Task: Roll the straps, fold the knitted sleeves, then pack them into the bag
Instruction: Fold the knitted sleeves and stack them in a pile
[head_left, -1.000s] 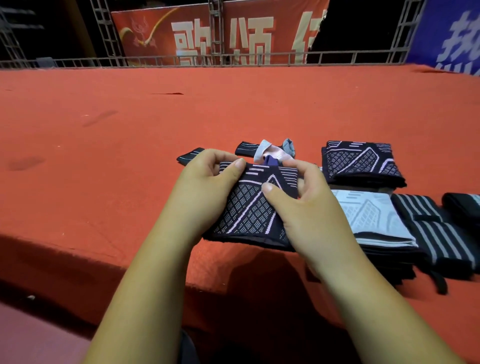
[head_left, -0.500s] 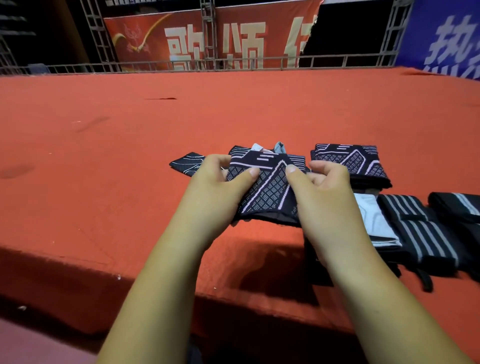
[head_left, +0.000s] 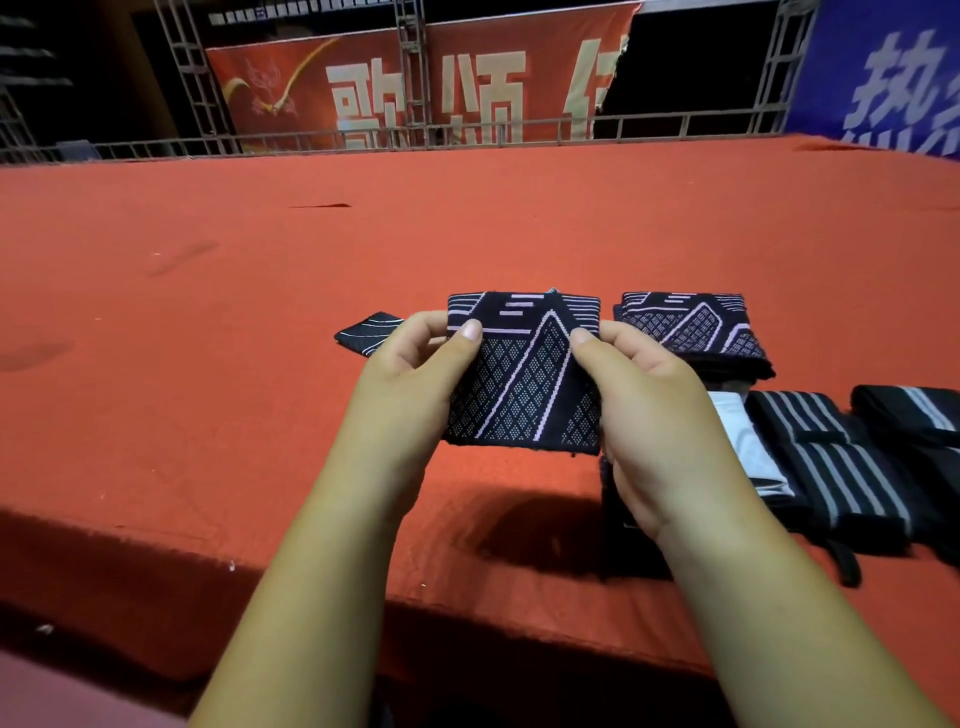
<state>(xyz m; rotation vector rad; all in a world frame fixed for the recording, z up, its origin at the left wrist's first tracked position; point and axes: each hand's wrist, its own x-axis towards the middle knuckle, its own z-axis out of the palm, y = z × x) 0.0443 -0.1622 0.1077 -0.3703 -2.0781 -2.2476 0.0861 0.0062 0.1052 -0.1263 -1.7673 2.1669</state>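
Note:
A folded dark knitted sleeve with pale line and diamond patterns is held up above the red surface. My left hand pinches its left edge, thumb on the front. My right hand pinches its right edge the same way. A second folded patterned sleeve lies on the surface just right of it. Black straps with grey stripes lie further right, beside a white-faced piece partly hidden by my right hand. No bag can be made out.
A small dark patterned piece lies left of the held sleeve. The red carpeted platform stretches far back to a metal railing and banners; its front edge drops off just below my forearms.
Both hands lifted the folded sleeve off the surface and turned it more upright; it now hides the small items that lay behind it. The camera view tilted up slightly.

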